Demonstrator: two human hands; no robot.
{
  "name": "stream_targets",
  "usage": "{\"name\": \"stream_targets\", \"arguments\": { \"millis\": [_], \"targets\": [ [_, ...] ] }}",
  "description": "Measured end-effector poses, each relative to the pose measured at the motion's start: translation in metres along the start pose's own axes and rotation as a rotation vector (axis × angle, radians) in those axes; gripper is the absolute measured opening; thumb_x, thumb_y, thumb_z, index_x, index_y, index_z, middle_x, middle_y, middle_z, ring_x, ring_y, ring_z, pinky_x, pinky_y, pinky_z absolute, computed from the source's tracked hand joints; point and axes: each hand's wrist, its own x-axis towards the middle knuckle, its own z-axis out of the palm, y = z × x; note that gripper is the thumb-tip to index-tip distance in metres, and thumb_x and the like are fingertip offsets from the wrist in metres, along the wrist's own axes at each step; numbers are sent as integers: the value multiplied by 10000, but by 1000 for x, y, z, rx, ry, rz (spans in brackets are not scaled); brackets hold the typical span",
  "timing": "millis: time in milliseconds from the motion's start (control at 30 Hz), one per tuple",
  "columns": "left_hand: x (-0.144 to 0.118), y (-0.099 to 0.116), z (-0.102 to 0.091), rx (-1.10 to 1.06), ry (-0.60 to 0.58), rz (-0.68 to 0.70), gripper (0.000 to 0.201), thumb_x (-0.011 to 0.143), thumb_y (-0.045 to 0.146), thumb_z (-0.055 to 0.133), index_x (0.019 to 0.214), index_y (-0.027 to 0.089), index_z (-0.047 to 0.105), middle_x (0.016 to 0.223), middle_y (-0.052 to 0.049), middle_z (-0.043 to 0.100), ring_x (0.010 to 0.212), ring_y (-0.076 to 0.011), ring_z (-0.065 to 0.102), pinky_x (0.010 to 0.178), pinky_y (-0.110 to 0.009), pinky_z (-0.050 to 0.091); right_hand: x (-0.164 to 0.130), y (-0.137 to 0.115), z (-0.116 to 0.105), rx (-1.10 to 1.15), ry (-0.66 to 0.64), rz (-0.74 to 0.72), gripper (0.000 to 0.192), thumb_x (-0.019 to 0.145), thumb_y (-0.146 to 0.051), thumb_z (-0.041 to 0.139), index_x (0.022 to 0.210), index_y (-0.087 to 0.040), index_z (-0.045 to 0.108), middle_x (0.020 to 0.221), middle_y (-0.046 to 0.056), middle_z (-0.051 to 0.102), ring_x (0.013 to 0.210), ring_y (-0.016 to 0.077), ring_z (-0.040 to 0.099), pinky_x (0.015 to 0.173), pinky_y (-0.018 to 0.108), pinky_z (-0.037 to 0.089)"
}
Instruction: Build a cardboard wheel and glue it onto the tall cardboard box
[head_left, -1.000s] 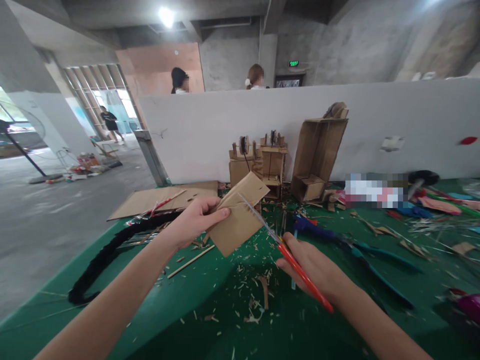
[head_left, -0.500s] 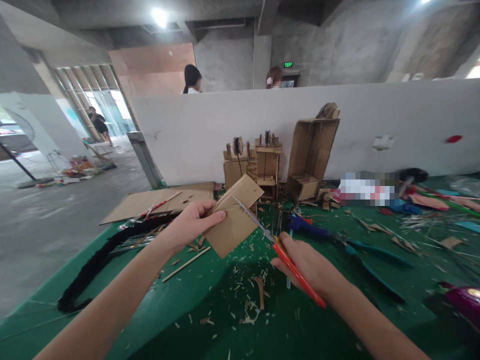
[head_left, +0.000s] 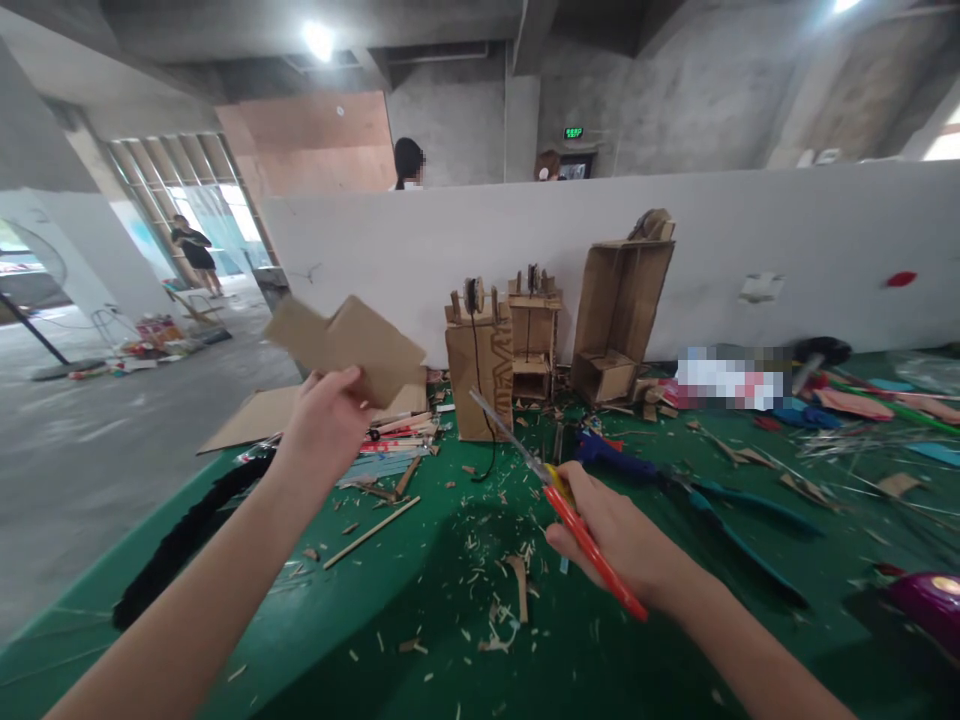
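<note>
My left hand (head_left: pixel 328 425) pinches a brown cardboard piece (head_left: pixel 375 350), raised over the left side of the green table (head_left: pixel 420 620). A notch shows in the cardboard's upper edge, and its left part is blurred. In my right hand (head_left: pixel 611 520) is a pair of scissors (head_left: pixel 592 550) with red and yellow handles. The blades look closed and point up and left, apart from the cardboard. Behind the scissor tips stands a cardboard box (head_left: pixel 474 380) with a spool (head_left: pixel 474 295) on top and a dark cord hanging down its front.
Another spool-topped cardboard structure (head_left: pixel 534 330) and a tall open cardboard box (head_left: pixel 622 310) stand by the white partition (head_left: pixel 360 260). Teal-handled pliers (head_left: pixel 750 540) and a blue glue gun (head_left: pixel 615 460) lie right. Scraps, a wooden stick (head_left: pixel 371 533) and a black fuzzy strip (head_left: pixel 187 540) also lie around.
My left hand has moved the cardboard left and up, away from the scissor blades, and turned it. The spool-topped box behind is now uncovered. My right hand with the scissors has barely moved.
</note>
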Motion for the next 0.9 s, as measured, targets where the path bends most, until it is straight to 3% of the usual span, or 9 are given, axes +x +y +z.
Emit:
{"name": "stream_targets", "arguments": {
  "millis": [133,333,567,900],
  "targets": [
    [-15,-11,9,91,-101,-6,360,686,150,709,1024,210,600,1028,-47,696,898,-188,645,678,-278,539,1,-7,4,-35,-18,73,572,812,-668,419,1093,-169,408,943,132,571,765,258,542,628,346,369],
    [-27,-19,12,165,-221,-69,374,692,205,751,1038,188,609,1023,-62,705,889,-216,670,698,-320,570,1,-4,4,-5,18,37,638,822,-671,390,1170,-136,393,957,153,575,816,278,549,681,375,376],
    [-36,-27,16,245,-256,-127,452,638,260,799,1026,162,590,1047,-84,696,892,-226,674,676,-307,577,2,-4,5,3,31,11,583,824,-625,413,1152,-142,414,931,138,583,775,260,554,653,356,366],
    [-38,-28,12,388,-313,-109,406,713,301,743,1054,142,590,1076,-102,678,913,-238,655,723,-369,575,2,-3,5,-17,10,10,566,827,-617,406,1145,-149,398,924,136,585,790,269,555,664,367,370]
  ]
}}
